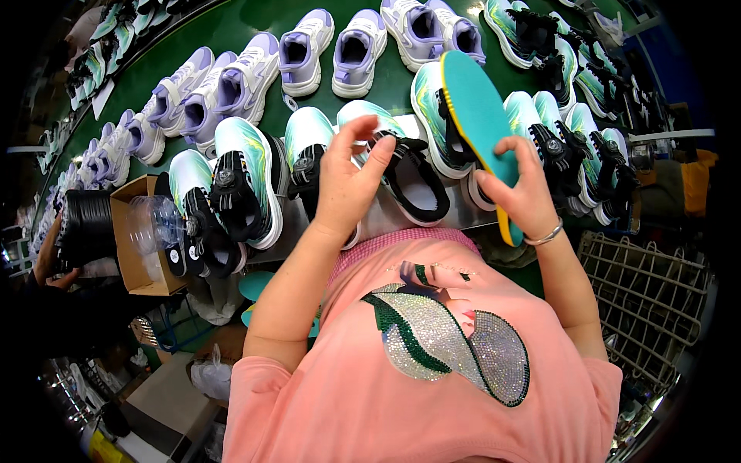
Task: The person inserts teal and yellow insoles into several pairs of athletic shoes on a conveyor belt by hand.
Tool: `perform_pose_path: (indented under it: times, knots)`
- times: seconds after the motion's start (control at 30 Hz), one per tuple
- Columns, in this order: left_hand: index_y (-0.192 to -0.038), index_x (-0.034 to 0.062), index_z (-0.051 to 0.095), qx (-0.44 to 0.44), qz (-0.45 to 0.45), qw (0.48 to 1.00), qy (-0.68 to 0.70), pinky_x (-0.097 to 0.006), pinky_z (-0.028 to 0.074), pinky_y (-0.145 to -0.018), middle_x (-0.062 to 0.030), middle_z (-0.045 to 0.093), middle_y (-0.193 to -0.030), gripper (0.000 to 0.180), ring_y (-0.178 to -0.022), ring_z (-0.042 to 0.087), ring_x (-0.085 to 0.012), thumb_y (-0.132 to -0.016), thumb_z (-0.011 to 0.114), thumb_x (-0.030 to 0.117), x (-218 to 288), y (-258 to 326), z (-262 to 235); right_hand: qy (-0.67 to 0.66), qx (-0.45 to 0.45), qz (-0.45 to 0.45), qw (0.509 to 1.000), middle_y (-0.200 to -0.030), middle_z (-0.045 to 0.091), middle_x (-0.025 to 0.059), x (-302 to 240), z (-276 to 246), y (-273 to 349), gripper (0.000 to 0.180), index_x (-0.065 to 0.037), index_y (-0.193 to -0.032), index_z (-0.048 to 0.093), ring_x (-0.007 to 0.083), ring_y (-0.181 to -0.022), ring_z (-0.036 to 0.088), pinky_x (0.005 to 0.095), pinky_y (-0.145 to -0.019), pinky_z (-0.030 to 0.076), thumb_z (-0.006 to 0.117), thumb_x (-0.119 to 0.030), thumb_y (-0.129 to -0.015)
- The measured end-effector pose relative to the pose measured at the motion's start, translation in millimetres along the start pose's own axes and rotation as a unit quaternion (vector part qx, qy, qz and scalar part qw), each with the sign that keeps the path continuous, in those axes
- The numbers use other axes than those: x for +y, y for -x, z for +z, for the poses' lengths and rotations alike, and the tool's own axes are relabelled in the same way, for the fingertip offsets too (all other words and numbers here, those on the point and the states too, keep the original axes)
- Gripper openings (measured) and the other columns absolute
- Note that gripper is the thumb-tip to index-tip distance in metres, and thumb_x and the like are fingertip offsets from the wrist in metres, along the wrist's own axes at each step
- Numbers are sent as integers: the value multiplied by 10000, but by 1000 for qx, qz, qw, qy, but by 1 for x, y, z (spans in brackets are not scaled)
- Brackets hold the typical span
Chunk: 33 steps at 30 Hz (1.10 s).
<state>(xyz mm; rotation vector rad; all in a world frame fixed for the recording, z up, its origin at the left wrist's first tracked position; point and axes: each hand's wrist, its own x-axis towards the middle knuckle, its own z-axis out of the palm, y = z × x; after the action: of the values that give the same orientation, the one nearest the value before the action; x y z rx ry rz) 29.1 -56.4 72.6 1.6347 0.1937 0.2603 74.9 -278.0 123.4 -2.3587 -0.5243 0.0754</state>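
My right hand (pixel 529 194) grips a teal insole (pixel 477 104) with a yellow edge, thumb on one side and fingers on the other. The insole stands nearly upright, heel end low. My left hand (pixel 343 184) is raised with thumb and fingers apart, holding nothing that I can see. Just beyond it sits a white, green and black sneaker (pixel 423 191), its opening facing me; the hand covers part of it. Behind the insole another sneaker (pixel 429 104) of the same kind is partly hidden.
More green-and-black sneakers (pixel 247 185) line the metal edge. Lilac-and-white sneakers (pixel 360 50) stand farther back on the green surface (pixel 324 104). At left is a cardboard box (pixel 139 266) with clear plastic; another person's hand (pixel 65 278) shows beyond. A wire basket (pixel 644 289) stands right.
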Motion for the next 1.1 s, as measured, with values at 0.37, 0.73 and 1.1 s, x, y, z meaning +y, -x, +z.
perform_pose_path:
  times: [0.37, 0.73, 1.1]
  knots:
    - [-914, 3, 570, -78, -156, 980, -101, -246, 428, -580, -41, 585, -740, 248, -640, 529, -109, -817, 503, 222, -54, -33, 1, 412, 52, -20, 909, -1188, 385, 129, 14, 29, 22, 356, -114, -899, 544, 285, -1058, 381, 432, -762, 328, 647, -325, -631]
    - [-845, 31, 562, -121, -260, 958, 24, -243, 426, -554, -10, 557, -691, 271, -613, 512, -101, -852, 448, 277, -54, -43, 2, 237, 17, -292, 927, -864, 496, 44, -2, 100, -46, 345, -128, -1000, 540, 216, -834, 481, 331, -704, 370, 575, -88, -659]
    - [-784, -51, 560, -15, -143, 980, -134, -367, 420, -610, -183, 575, -710, 337, -650, 555, -238, -802, 446, 265, -80, -40, 14, -229, -268, -94, 931, -729, 471, 12, -21, 81, -51, 63, -31, -797, 512, 130, -708, 442, 249, -648, 364, 540, -65, -751]
